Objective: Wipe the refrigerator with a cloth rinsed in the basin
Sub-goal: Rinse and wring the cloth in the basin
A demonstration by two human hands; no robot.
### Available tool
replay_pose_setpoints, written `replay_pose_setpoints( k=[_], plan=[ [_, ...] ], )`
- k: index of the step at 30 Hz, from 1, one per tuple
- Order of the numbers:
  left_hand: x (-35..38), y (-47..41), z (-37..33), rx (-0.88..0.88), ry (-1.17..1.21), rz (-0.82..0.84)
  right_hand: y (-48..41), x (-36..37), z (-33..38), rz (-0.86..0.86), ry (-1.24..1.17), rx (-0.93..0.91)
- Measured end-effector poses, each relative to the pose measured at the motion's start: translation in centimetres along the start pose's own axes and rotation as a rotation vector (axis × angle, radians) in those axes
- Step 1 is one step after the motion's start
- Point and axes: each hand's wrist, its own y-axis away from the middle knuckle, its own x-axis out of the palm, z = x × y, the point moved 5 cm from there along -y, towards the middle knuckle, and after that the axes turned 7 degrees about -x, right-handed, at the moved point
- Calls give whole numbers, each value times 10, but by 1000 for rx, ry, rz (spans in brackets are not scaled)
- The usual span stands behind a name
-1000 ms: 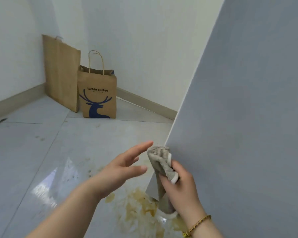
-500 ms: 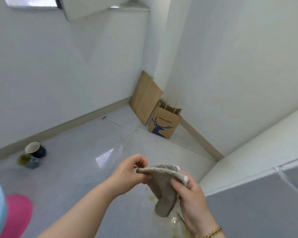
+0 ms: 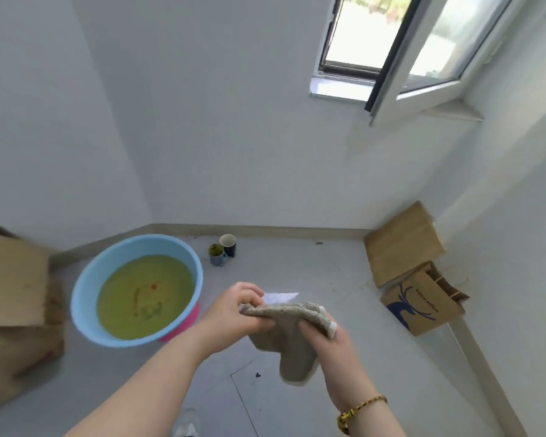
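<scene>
Both grips are clenched on the grey cloth [image 3: 292, 334], which is stretched between them at chest height above the floor [image 3: 297, 405]. The left grip [image 3: 238, 313] pinches the cloth's left end, fingers curled tight with the knuckles turned up and the forearm reaching in from the lower left. The right grip [image 3: 331, 345] grasps the right end, thumb pressed on the near face and fingers wrapped over the top edge, where a strip of white trim shows. The two grips sit close together but do not touch. The top edge of the cloth runs nearly level between them, and the loose remainder sags in a rounded fold below and in front of the right palm. A beaded bracelet [image 3: 361, 406] circles the right wrist.

To the left of the left grip, near it and down on the floor, stands the blue basin [image 3: 85, 288], holding murky yellow-green water, with something pink [image 3: 188, 323] showing under its near rim. Beyond the grips, two cups [image 3: 223, 249] stand side by side near the wall. Well to the right of the right grip, brown paper bags [image 3: 421, 305] lean in the corner. Far left of the grips lies flattened cardboard [image 3: 13, 279]. High above the right grip, a window [image 3: 391, 42] stands ajar.
</scene>
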Motion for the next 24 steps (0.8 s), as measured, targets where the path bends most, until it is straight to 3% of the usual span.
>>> replay_pose_setpoints(
  k=[8,12,15,20,24],
  plan=[
    [-100,24,114,-281,870,-70,-49,141,-22,105,-216,260],
    [-141,10,178,-414,1126,-161,-82,207,-53,116,-148,319],
    [-189,-16,218,-473,1131,-340,-121,251,-77,67,-5,325],
    [-271,-84,258,-425,886,-384,-196,312,-124,-78,206,277],
    [-298,-136,324,-486,812,-463,-252,347,-186,-17,207,358]
  ],
)
